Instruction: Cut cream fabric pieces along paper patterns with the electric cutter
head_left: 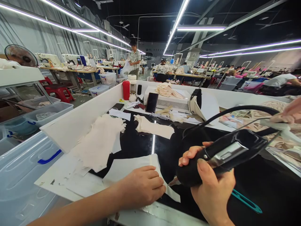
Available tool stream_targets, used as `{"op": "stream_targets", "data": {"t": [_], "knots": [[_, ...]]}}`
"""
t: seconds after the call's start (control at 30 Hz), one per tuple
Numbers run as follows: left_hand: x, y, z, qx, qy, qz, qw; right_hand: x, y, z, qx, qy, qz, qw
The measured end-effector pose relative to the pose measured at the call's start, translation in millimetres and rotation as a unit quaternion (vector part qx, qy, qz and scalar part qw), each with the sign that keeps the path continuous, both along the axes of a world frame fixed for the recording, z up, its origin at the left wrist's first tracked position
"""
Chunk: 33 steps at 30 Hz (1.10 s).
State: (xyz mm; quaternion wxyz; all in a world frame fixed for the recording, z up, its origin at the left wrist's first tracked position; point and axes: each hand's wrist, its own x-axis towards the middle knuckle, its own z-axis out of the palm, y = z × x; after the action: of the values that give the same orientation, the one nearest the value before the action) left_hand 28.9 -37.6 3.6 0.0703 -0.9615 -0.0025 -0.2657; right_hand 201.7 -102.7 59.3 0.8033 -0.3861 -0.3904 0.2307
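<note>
The black tool (223, 157) is wrapped by the right hand (211, 182), thumb and fingers clamped round its rounded body, and its narrow tip is held at the right edge of the white cloth (128, 166); whether contact is made cannot be told. On the near part of the black tabletop (130, 142), the cloth is pressed from above by the left hand (145, 185); any pinch there is hidden. Hard, smooth and fairly weighty by its look, perhaps tugged by its cable (246, 107), the tool is best gripped round the thick body. Light, limp, probably slidey, the cloth is best pinned flat near its edge. Farther left, a pale fabric stack (98, 141) is spread.
</note>
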Motion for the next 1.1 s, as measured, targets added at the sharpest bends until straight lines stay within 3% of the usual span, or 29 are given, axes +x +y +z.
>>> {"op": "stream_targets", "data": {"t": [0.57,1.1], "knots": [[-1,2,-4.6,-0.006,0.010,-0.002,1.000,5,-12,4.0,0.000,-0.007,-0.010,1.000],[-3,2,1.2,-0.023,0.003,-0.009,1.000,10,-15,-4.4,-0.003,-0.016,-0.019,1.000]]}}
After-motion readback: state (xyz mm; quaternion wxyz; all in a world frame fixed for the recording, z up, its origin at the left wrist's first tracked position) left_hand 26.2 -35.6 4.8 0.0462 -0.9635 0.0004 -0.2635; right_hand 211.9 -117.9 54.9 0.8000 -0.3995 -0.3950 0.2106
